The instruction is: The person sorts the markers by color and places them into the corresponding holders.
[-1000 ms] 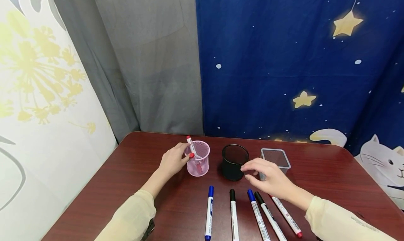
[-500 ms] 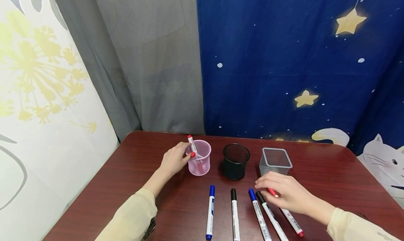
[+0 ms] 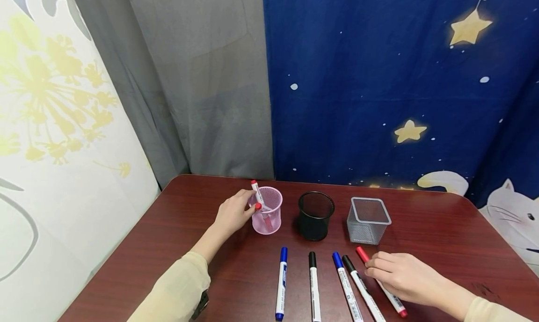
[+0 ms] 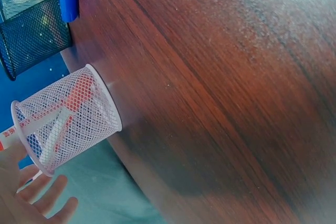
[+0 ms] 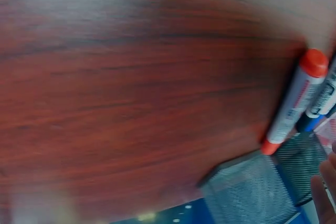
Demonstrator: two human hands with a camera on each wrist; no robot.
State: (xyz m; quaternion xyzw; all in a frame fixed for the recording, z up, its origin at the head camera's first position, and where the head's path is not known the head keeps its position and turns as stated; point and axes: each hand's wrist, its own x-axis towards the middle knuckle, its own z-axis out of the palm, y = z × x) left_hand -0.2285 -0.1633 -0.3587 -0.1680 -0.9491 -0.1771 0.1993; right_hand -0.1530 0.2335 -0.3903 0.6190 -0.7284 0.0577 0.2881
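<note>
My left hand [image 3: 231, 214] is at the pink mesh pen cup [image 3: 269, 221], thumb and forefinger pinching a red marker [image 3: 258, 206] at the rim. A second red-capped marker [image 3: 256, 189] leans in that cup. In the left wrist view the other fingers [image 4: 47, 195] spread loosely beside the pink cup. On the right, my right hand [image 3: 400, 275] is over another red marker [image 3: 362, 253] lying on the table, its fingers relaxed and overlapping the barrel. The right wrist view shows this marker [image 5: 294, 103] flat on the wood, with fingertips [image 5: 324, 182] at the right edge.
A black mesh cup [image 3: 315, 223] and a square grey mesh holder [image 3: 366, 230] stand beside the pink cup. Blue markers [image 3: 281, 284] [image 3: 347, 287] and black markers [image 3: 314, 287] [image 3: 363, 287] lie in front on the reddish-brown table [image 3: 236, 284]. Curtains [image 3: 370, 78] hang behind.
My right hand has moved right and toward me, from beside the black cup to the red marker, uncovering the grey holder. The left hand stays at the pink cup.
</note>
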